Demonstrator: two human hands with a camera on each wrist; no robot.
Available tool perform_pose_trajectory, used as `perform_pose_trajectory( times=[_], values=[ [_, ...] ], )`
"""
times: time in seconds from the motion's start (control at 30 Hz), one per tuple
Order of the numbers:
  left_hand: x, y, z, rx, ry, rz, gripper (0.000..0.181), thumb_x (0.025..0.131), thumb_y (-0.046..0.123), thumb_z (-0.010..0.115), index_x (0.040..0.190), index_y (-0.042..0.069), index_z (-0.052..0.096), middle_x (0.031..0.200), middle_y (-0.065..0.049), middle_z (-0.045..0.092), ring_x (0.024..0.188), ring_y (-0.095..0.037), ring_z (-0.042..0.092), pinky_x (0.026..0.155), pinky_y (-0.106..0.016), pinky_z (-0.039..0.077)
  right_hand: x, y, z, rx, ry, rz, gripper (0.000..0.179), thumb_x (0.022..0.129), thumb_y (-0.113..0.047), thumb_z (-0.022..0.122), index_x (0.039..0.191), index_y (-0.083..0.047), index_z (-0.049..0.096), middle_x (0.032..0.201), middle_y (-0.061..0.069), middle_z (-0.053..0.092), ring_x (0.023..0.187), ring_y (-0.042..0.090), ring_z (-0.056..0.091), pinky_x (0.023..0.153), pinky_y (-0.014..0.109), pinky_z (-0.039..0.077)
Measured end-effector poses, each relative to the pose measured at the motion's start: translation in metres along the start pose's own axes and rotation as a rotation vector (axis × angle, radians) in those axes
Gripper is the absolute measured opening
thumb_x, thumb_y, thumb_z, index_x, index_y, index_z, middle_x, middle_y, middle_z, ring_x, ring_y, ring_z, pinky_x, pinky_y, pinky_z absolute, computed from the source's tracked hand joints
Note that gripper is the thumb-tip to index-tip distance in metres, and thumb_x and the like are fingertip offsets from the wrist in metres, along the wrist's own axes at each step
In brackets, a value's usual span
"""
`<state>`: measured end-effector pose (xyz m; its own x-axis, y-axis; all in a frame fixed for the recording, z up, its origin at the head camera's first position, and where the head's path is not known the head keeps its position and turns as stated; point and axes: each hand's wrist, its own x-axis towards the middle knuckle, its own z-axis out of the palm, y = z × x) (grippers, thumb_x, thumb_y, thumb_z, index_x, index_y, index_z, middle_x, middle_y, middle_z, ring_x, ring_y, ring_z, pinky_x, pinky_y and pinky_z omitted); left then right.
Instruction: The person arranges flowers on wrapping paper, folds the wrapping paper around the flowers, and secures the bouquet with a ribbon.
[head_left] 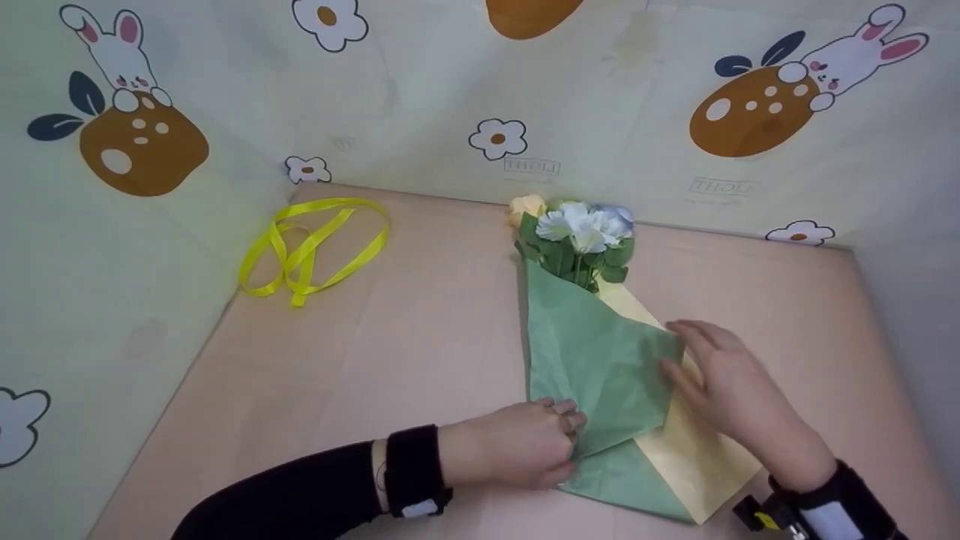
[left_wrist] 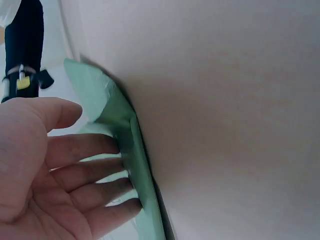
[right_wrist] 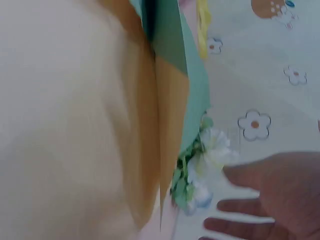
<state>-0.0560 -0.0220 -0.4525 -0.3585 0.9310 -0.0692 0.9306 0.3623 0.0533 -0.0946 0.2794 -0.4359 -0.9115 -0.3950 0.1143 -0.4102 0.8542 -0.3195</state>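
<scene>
Bouquet of white, peach and bluish flowers (head_left: 577,229) lies in folded green-and-cream paper (head_left: 600,352) on a pinkish-tan tabletop (head_left: 420,322); your left hand (head_left: 514,446), fingers loosely extended, touches its lower left; your right hand (head_left: 739,382), fingers parted, nears its right corner.

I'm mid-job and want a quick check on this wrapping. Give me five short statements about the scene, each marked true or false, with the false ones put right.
1. The yellow ribbon lies left of the flowers in the head view. True.
2. The left hand touches the green wrapping paper. True.
3. The right hand holds the yellow ribbon. False: it is at the green wrapping paper's right edge.
4. Paper hides all the flowers. False: blooms show beyond its far end.
5. The green wrapping paper overlaps part of the cream paper. True.
</scene>
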Motion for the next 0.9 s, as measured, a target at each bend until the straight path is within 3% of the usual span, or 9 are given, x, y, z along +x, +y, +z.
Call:
perform_pose_trajectory(
  times=[0.13,0.2,0.3,0.43,0.6,0.9],
  values=[
    [0.001,-0.012,0.0,-0.063,0.01,-0.013,0.035,0.113,0.027,0.057,0.095,0.011,0.083,0.127,-0.007,0.077,0.126,-0.021,0.071,0.105,-0.029,0.056,-0.008,-0.029,0.028,-0.023,-0.12,-0.198,0.074,0.103,-0.035,0.078,0.162,0.0,0.048,0.169,0.026,0.041,0.155,0.049,0.041,0.121,0.066,0.037],
    [0.002,-0.018,0.0,-0.059,0.003,-0.052,0.035,0.113,0.028,0.056,0.105,0.007,0.082,0.132,-0.012,0.075,0.129,-0.023,0.07,0.108,-0.029,0.055,-0.015,-0.037,0.041,-0.022,-0.194,-0.232,0.074,0.106,-0.036,0.074,0.164,0.0,0.046,0.171,0.027,0.038,0.157,0.05,0.037,0.121,0.065,0.037],
    [0.003,-0.029,0.002,-0.049,-0.054,-0.177,0.049,0.114,0.035,0.054,0.138,-0.004,0.07,0.154,-0.022,0.061,0.146,-0.031,0.057,0.119,-0.036,0.047,-0.021,-0.043,0.053,-0.006,-0.267,-0.228,0.071,0.109,-0.035,0.069,0.165,0.001,0.044,0.172,0.029,0.034,0.157,0.051,0.035,0.12,0.064,0.039],
    [0.006,-0.049,0.005,-0.07,-0.127,-0.346,0.078,0.116,0.05,0.048,0.166,-0.008,0.035,0.173,-0.031,0.031,0.162,-0.039,0.032,0.128,-0.046,0.034,-0.025,-0.044,0.057,0.028,-0.321,-0.21,0.07,0.112,-0.037,0.065,0.165,0.002,0.042,0.173,0.031,0.03,0.159,0.052,0.031,0.119,0.065,0.039],
    [0.009,-0.074,0.008,-0.185,-0.175,-0.487,0.097,0.112,0.066,0.042,0.171,-0.008,0.016,0.177,-0.032,0.01,0.167,-0.041,0.013,0.133,-0.051,0.022,-0.026,-0.046,0.057,0.036,-0.346,-0.201,0.071,0.112,-0.039,0.063,0.166,0.003,0.041,0.173,0.032,0.03,0.159,0.052,0.031,0.12,0.066,0.038],
    [0.016,-0.105,0.015,-0.249,-0.188,-0.618,0.106,0.109,0.076,0.031,0.171,-0.008,0.008,0.178,-0.031,0.002,0.168,-0.04,0.001,0.135,-0.05,0.009,-0.03,-0.054,0.056,0.053,-0.366,-0.192,0.08,0.111,-0.051,0.061,0.164,0.006,0.041,0.17,0.034,0.032,0.158,0.052,0.032,0.12,0.066,0.037]
  ],
)
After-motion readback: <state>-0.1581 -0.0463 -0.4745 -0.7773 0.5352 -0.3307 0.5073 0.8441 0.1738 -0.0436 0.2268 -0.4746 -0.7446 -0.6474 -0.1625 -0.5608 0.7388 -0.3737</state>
